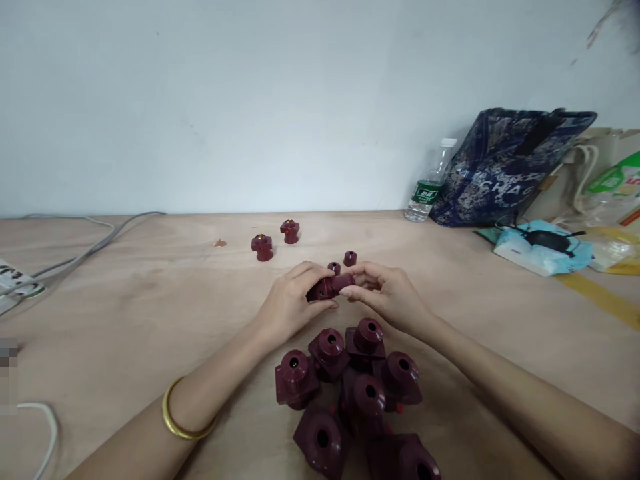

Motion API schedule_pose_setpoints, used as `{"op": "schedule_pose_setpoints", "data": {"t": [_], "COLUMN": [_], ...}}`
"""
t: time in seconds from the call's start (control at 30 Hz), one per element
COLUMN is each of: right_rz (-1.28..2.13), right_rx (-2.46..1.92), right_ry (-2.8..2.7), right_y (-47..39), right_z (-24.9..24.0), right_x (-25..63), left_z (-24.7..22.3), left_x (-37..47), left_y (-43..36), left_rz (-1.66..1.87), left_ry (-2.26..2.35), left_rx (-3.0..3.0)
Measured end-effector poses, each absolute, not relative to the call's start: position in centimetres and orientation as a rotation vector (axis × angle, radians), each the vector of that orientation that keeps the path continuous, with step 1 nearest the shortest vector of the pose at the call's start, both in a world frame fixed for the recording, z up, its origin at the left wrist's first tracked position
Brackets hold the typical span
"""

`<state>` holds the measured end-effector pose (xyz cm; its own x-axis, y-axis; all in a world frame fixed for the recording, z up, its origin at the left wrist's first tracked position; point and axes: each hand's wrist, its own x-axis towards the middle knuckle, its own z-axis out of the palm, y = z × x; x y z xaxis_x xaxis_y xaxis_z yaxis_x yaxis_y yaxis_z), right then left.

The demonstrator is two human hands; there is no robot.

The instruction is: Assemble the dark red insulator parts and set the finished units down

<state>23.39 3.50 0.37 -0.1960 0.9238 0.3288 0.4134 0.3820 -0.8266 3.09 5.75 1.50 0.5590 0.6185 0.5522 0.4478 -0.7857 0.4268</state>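
Between my two hands, above the wooden table, lies a dark red plastic part on its side. My left hand grips its squarish end, thumb below and fingers above. The fingers of my right hand pinch a round dark red piece at the other end, in line with the part. Two small dark red caps stand just beyond, one at my left fingertips and one farther back. Nearer to me is a cluster of several dark red parts with round holed tops.
Two more dark red parts stand toward the wall. At the back right are a water bottle, a dark patterned bag and a blue tissue pack. Grey cables lie on the left, a white cable at the lower left.
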Motion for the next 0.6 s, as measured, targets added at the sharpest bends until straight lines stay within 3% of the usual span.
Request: {"op": "schedule_pose_setpoints", "data": {"t": [0.43,0.6], "right_rz": [0.575,0.642], "right_rx": [-1.316,-1.309], "right_ry": [-1.947,-1.854], "right_y": [3.4,4.2], "right_z": [1.6,1.5], "right_x": [23.3,24.4], "left_z": [1.5,1.3], "left_x": [3.5,3.9], "left_y": [5.7,5.7], "left_rz": [0.988,1.024], "left_ry": [0.886,1.025], "left_rx": [2.515,1.989]}}
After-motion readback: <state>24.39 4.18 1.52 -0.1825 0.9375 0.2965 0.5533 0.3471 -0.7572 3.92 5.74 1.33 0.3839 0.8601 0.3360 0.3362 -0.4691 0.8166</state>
